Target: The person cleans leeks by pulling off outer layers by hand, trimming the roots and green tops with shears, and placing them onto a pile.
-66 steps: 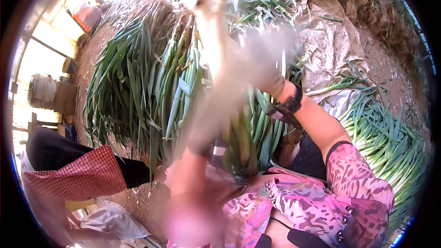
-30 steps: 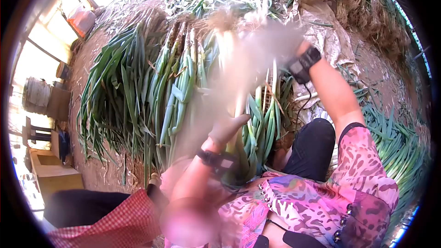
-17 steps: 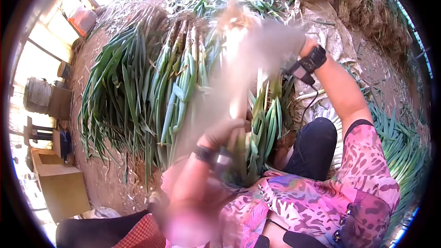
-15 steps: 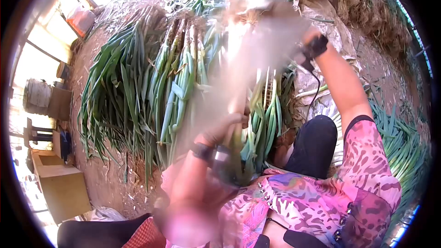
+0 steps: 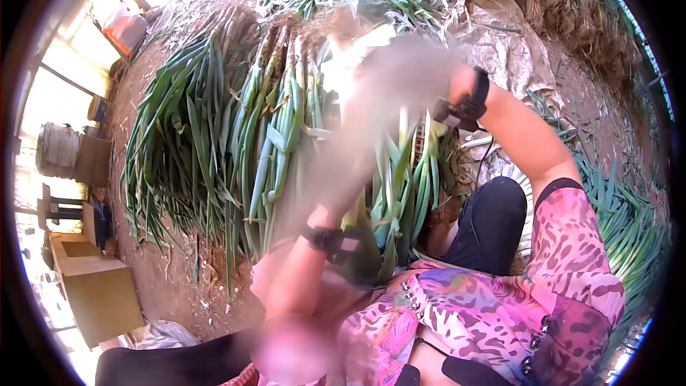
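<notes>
A whitish smear over the middle of the view blurs both hands. My left hand, with a dark band and small device at the wrist, is closed around a large green onion; broad green leaves hang below the hand towards my lap. The root end of that onion points away from me and is washed out by glare. My right hand reaches in from the right near this upper end, a black device strapped to its wrist, its fingers hidden by the blur. More green onions lie in a row just left of my hands.
Leafy bundles lie at the left, roots away from me. A pale sack and heaped rooty onions are at the back right. More onions lie beside my right side. A cardboard box stands at the lower left.
My right hand and wrist have moved left and slightly down, nearer the middle. My left hand has shifted slightly up and left, and its fingers are now more blurred.
</notes>
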Demonstrator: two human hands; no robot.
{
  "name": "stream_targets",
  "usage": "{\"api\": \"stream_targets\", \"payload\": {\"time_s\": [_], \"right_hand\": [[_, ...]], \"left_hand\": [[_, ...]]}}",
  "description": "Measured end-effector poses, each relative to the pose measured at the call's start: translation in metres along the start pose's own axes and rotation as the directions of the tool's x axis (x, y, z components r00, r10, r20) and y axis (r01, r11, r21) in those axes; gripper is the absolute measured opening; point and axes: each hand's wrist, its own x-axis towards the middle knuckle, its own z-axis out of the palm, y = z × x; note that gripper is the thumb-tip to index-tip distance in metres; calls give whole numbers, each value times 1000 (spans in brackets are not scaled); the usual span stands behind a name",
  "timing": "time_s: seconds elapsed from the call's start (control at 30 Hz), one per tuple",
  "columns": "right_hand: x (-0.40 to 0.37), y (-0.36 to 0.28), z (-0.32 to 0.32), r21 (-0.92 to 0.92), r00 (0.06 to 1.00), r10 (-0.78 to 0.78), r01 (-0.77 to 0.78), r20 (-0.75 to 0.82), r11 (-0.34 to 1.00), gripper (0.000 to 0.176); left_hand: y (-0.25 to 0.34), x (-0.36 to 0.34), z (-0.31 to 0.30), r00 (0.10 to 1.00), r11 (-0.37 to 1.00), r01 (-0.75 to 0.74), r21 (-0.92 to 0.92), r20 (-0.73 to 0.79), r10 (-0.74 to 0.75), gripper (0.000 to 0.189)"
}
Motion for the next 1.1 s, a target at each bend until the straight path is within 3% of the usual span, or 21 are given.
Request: {"api": "stream_targets", "payload": {"time_s": [0.1,0.17,0.2,0.27,0.3,0.33,0.37,0.4,0.43,0.47,0.5,0.57,0.63,0.67,0.73,0.8,0.87,0.93,1.03,1.07,1.1], "right_hand": [[11,10,-6,-120,993,114,-115,-12,986,21],[1,69,1,-134,924,343,-367,-169,921,22],[-7,103,-3,-84,839,484,-516,-250,852,23],[-21,117,-44,345,389,860,-798,-332,494,27],[-34,94,-48,526,298,925,-762,-235,379,30],[-46,69,-53,677,200,971,-697,-134,237,32],[-70,44,-23,744,317,948,-626,-30,233,35],[-85,9,3,625,508,840,-722,188,297,30],[-100,-26,29,510,664,625,-736,410,447,27],[-114,-61,55,471,736,369,-658,568,588,28],[-102,-118,40,397,446,120,-869,887,296,30],[-172,-154,124,317,202,-411,-919,889,234,34],[-105,-148,70,151,41,-363,-947,931,283,30],[-92,-120,66,192,91,-291,-920,952,341,30],[-64,-39,59,301,387,71,-808,920,507,31],[-40,47,50,176,649,508,-697,566,695,31],[-32,111,49,-4,675,705,-722,218,692,31],[-43,147,69,-162,635,766,-749,100,643,32],[-95,170,161,-478,637,719,-557,278,679,32],[-120,166,203,-545,623,679,-440,388,714,32],[-150,157,251,-507,572,673,-449,470,736,33]], "left_hand": [[3,-2,-2,999,995,34,-97,4,-34,25],[-6,3,-7,997,983,76,-166,26,-72,25],[7,-2,-10,996,973,88,-215,7,-89,25],[42,-16,-21,992,945,105,-308,-34,-122,25],[-8,-8,-32,969,918,192,-347,-84,-234,26],[80,-26,-45,973,844,119,-522,-109,-204,28],[48,-13,-67,965,895,56,-443,-207,-163,30],[16,0,-88,945,937,6,-350,-304,-120,32],[26,1,-100,887,909,86,-409,-385,-257,33],[22,3,-109,861,887,24,-462,-442,-253,35],[22,5,-116,805,897,-36,-441,-545,-236,32],[14,5,-123,797,877,-70,-475,-555,-237,33],[14,0,-120,818,913,-44,-405,-540,-200,32],[17,-2,-118,834,919,-23,-393,-515,-199,31],[25,-4,-109,856,934,37,-357,-470,-214,30],[19,-3,-102,875,936,42,-349,-439,-203,29],[19,-1,-98,889,934,73,-348,-402,-220,28],[27,1,-93,897,934,61,-352,-392,-206,27],[32,4,-88,917,899,85,-429,-320,-239,25],[28,6,-85,914,906,72,-418,-336,-228,25],[25,7,-83,911,912,62,-405,-351,-218,25]]}}
